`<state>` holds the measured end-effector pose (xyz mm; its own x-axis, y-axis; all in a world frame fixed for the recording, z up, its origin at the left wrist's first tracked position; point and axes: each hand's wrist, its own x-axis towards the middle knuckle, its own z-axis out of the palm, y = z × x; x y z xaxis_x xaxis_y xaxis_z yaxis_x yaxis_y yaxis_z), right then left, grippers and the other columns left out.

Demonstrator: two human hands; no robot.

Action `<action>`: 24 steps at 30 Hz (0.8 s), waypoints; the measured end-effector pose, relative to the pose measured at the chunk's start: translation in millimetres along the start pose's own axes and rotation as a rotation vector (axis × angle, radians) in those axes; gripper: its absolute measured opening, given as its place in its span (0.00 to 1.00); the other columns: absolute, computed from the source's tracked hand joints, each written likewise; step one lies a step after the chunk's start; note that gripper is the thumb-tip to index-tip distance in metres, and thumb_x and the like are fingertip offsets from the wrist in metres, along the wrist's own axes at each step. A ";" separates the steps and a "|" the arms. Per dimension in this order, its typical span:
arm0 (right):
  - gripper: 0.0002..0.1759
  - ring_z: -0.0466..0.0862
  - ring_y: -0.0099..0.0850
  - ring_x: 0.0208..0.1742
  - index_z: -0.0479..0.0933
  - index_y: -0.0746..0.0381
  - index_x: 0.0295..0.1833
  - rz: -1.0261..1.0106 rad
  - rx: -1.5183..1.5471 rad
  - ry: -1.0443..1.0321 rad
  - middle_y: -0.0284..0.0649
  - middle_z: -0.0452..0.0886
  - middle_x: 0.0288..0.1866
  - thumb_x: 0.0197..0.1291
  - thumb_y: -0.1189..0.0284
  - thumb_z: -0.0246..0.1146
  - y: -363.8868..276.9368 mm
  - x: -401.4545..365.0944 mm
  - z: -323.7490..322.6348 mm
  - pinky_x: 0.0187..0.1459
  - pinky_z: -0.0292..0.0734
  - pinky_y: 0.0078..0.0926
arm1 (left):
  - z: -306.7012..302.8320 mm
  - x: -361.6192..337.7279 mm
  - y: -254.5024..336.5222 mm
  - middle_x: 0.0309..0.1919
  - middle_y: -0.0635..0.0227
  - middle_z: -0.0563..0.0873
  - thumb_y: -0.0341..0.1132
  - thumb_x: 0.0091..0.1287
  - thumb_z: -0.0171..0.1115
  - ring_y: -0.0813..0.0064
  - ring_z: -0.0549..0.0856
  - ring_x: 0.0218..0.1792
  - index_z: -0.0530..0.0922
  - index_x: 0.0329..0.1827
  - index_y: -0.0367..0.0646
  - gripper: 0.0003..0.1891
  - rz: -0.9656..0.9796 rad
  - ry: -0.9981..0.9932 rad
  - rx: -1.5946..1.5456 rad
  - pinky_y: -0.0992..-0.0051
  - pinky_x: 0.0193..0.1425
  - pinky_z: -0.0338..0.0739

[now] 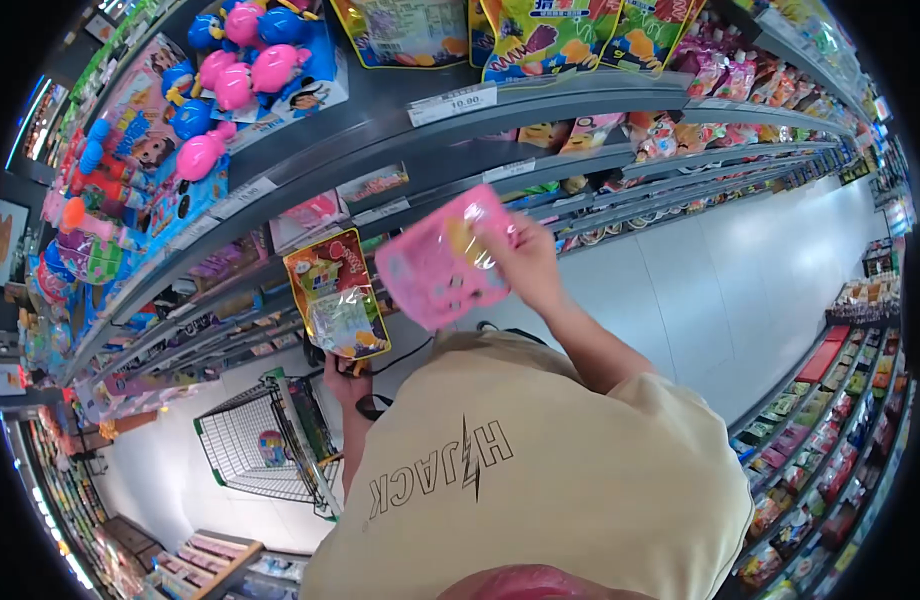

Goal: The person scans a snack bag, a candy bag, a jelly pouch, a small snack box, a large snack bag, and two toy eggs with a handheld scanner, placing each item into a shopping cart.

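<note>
In the head view my right hand (529, 264) is closed on the edge of a pink snack bag (445, 265), held up in front of the shelves. Its front carries small printed figures that I cannot read. Lower and to the left, my left hand (348, 376) grips the bottom of a dark and yellow snack bag (340, 300) with a clear window. The two bags are close together but apart. Similar yellow-edged snack bags (552, 38) hang or stand on the upper shelf ahead.
A shopping cart (250, 410) with a small colourful item (272, 447) inside stands to the left. Long store shelves (380, 130) with price tags curve across ahead. Pink and blue toys (245, 70) sit at upper left. More stocked shelves (820, 440) line the right, beyond the pale floor (700, 290).
</note>
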<state>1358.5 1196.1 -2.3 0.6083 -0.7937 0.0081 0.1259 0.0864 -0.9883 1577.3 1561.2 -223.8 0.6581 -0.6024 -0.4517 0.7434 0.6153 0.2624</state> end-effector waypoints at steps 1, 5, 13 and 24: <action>0.09 0.87 0.15 0.38 0.89 0.65 0.48 0.077 0.142 0.045 0.31 0.92 0.41 0.76 0.69 0.76 1.8 13.1 -15.2 0.40 0.82 0.20 | -4.4 0.4 -4.7 0.22 0.83 0.73 0.47 0.90 0.55 0.80 0.77 0.29 0.78 0.40 0.53 0.16 -0.001 -0.064 -0.014 0.67 0.48 0.78; 0.08 0.86 0.14 0.38 0.87 0.64 0.51 0.105 0.350 0.086 0.32 0.93 0.43 0.80 0.69 0.72 -11.1 40.2 -43.7 0.38 0.81 0.18 | 6.1 -9.5 -31.5 0.17 0.88 0.71 0.50 0.88 0.54 0.84 0.77 0.24 0.74 0.33 0.56 0.20 0.089 0.042 0.020 0.69 0.48 0.82; 0.19 0.88 0.21 0.53 0.77 0.67 0.71 0.002 0.248 0.027 0.39 0.89 0.60 0.80 0.75 0.70 -13.7 60.0 -75.9 0.51 0.85 0.22 | 32.7 -36.1 -50.3 0.45 0.68 0.93 0.47 0.83 0.57 0.66 0.93 0.44 0.85 0.61 0.43 0.18 0.392 0.369 0.373 0.64 0.58 0.89; 0.20 0.89 0.28 0.56 0.73 0.71 0.75 0.116 0.419 0.182 0.43 0.83 0.64 0.83 0.80 0.56 -23.7 63.5 -99.1 0.63 0.85 0.25 | 43.3 -35.7 -46.6 0.43 0.70 0.93 0.46 0.83 0.57 0.71 0.91 0.41 0.85 0.63 0.43 0.18 0.417 0.353 0.397 0.66 0.57 0.89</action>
<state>1316.5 1084.0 6.4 0.4947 -0.8537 -0.1624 0.3936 0.3867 -0.8340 1524.3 1532.1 -183.0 0.8712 -0.1113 -0.4782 0.4674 0.4864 0.7382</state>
